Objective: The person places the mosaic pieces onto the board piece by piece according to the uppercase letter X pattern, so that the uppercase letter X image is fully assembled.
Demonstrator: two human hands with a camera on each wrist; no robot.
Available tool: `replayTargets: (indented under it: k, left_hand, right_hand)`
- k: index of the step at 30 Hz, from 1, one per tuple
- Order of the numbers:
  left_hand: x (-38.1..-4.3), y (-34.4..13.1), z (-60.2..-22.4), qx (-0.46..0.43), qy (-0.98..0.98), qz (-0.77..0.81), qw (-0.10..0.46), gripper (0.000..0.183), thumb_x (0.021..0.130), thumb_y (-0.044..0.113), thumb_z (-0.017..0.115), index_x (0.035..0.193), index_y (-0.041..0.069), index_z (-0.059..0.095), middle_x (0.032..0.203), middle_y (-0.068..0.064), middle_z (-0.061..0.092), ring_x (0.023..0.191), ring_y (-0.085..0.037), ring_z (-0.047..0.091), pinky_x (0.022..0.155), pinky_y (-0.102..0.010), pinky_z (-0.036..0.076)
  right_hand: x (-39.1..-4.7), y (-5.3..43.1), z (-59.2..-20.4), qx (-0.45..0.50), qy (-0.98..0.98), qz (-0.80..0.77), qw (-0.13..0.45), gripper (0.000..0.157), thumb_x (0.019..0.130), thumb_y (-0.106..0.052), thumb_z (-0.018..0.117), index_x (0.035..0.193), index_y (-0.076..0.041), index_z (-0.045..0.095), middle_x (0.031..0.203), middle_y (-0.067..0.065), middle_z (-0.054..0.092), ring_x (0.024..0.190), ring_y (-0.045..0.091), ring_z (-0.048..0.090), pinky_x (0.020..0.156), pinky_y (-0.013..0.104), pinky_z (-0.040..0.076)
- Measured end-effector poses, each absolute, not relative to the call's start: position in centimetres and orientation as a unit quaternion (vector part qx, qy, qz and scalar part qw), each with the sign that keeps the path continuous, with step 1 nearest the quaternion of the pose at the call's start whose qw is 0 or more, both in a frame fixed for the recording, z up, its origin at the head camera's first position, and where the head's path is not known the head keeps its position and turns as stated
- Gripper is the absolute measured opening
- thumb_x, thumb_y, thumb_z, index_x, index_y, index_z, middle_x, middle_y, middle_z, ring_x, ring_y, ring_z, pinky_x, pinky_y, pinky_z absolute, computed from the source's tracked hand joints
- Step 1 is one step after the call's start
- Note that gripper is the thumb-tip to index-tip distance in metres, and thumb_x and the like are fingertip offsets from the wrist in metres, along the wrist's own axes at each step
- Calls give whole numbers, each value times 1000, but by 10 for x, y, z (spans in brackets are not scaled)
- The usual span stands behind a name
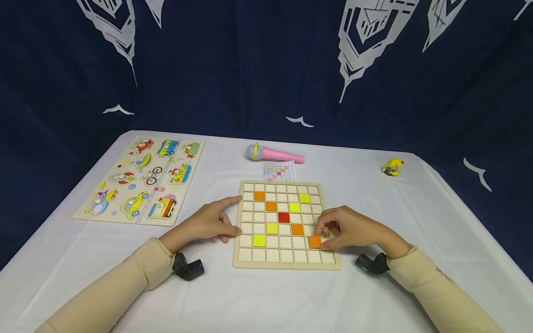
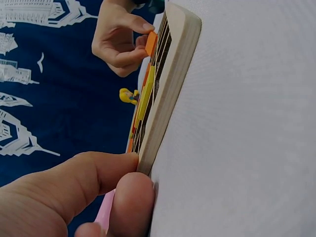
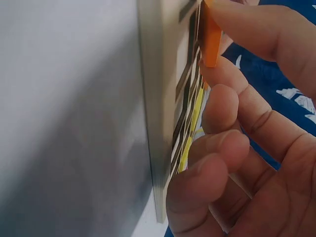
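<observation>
A wooden grid board (image 1: 286, 266) lies flat on the white cloth, with orange, yellow and red square tiles set in two crossing diagonals. My right hand (image 1: 354, 229) pinches an orange tile (image 1: 314, 242) between thumb and fingertip over the board's lower right. That tile (image 3: 212, 39) is seen edge-on, close above the grid, in the right wrist view. At the board's left side, my left hand (image 1: 206, 222) touches the edge with a straight index finger and thumb spread apart. A red tile (image 1: 283, 217) marks the crossing of the diagonals.
A small printed pattern card (image 1: 279, 171) lies just behind the board, with a pink toy microphone (image 1: 279, 154) beyond it. To the left is a vehicle puzzle board (image 1: 137, 180). A little yellow-haired figure (image 1: 392, 167) stands at the back right, before a dark blue curtain (image 1: 233, 69).
</observation>
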State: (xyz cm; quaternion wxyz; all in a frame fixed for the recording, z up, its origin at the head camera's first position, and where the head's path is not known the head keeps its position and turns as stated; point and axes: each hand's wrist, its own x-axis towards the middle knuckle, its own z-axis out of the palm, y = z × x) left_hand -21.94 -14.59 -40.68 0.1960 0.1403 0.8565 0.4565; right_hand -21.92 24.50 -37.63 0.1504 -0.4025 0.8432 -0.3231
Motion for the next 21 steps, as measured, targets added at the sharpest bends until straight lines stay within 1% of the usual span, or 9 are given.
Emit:
replayTargets:
  k: [7, 14, 17, 21]
  left_hand:
    - [-218, -146, -406, 132, 856, 457, 202, 96, 88, 19, 89, 168, 9, 36, 73, -5, 70, 57, -13, 64, 52, -23, 45]
    - [-217, -147, -406, 140, 850, 466, 201, 97, 88, 18, 88, 168, 7, 35, 75, -6, 71, 58, -13, 67, 52, -25, 46]
    - [-216, -146, -408, 141, 850, 466, 202, 98, 88, 18, 88, 169, 8, 33, 76, -6, 71, 60, -14, 67, 54, -26, 48]
    - [-213, -146, -408, 145, 847, 464, 215, 99, 93, 20, 86, 171, 9, 28, 80, -5, 72, 64, -15, 68, 59, -28, 54]
  right_hand:
    - [-217, 240, -376, -396, 852, -303, 156, 20, 85, -14, 94, 93, -14, 75, 83, -9, 57, 67, 2, 47, 59, 21, 41]
    - [-215, 241, -369, -375, 856, -316, 165, 22, 87, -15, 93, 100, -9, 76, 83, -7, 59, 64, 3, 46, 59, 22, 39]
    - [-214, 247, -366, -354, 868, -317, 145, 17, 91, -13, 89, 102, -8, 77, 83, -9, 59, 65, 4, 46, 59, 23, 38]
    - [-214, 262, -365, -322, 890, -312, 88, 9, 95, -7, 82, 103, -9, 78, 84, -11, 59, 67, 4, 47, 60, 23, 40]
